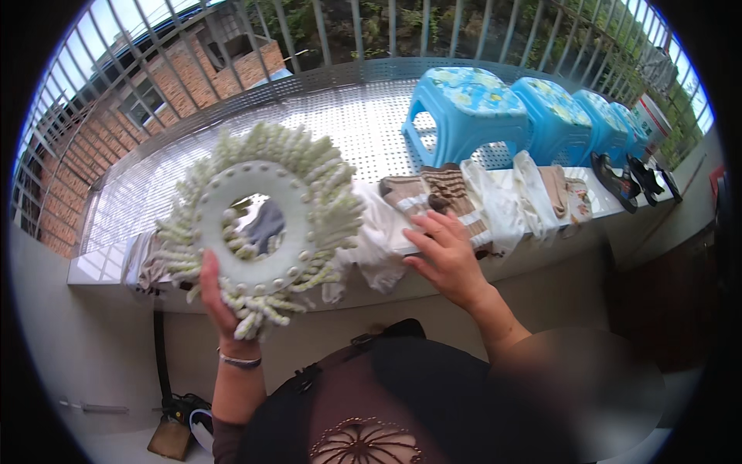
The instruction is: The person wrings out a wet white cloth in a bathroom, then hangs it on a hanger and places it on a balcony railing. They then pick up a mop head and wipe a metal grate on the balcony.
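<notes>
A round mop head (255, 223) with pale green-and-white yarn strands and a studded plastic ring is held up at left of centre. My left hand (217, 296) grips its lower left side, the fingers hidden behind it. Through the ring's hole a dark grey cloth (266, 226) shows. My right hand (443, 255) is spread, apparently with nothing in it, over the ledge. Nearest to it are brown-striped socks (458, 197) and a white cloth (377, 238) draped over the ledge's edge; whether the fingertips touch them I cannot tell.
Several blue plastic stools (464, 122) stand on the perforated metal floor (336, 116) behind the ledge (93, 269). Farther right on the ledge lie more socks (527, 197) and dark sandals (617, 182). Metal bars (391, 29) enclose the far side. A white bucket (649, 122) stands beyond the stools.
</notes>
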`<action>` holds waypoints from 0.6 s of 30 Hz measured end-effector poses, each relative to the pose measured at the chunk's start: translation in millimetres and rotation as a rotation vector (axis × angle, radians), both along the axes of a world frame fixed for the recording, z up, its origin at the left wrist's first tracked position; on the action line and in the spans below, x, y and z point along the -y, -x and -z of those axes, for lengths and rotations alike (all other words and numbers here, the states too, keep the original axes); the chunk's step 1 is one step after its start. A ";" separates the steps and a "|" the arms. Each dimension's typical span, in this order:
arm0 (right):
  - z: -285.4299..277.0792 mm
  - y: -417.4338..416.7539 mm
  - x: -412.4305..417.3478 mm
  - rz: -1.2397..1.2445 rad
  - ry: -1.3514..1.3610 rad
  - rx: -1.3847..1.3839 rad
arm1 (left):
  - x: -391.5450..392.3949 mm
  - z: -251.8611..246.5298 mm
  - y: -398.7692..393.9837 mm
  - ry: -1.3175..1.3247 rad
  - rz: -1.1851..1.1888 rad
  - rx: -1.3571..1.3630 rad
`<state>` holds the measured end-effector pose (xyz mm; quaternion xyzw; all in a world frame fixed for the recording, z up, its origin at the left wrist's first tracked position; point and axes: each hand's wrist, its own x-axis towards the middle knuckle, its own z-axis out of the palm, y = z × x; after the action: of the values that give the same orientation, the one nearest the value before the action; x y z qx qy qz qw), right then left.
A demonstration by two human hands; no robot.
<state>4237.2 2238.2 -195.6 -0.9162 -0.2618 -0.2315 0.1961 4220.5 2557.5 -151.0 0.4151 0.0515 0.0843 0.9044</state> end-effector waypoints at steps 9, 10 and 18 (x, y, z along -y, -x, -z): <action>-79.0 40.0 -124.5 -0.388 0.132 0.108 | 4.8 4.9 7.0 0.022 0.131 0.081; -77.0 42.5 -141.1 -0.412 0.198 0.085 | -1.0 -0.1 14.9 -0.047 0.066 0.107; -71.9 10.9 -251.6 -0.427 0.003 0.206 | -151.3 22.0 40.7 -0.419 0.077 0.115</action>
<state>4226.4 2489.8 -123.7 -0.8119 -0.4688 -0.2764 0.2116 4179.8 2708.8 -173.0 0.5901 -0.0344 0.0820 0.8024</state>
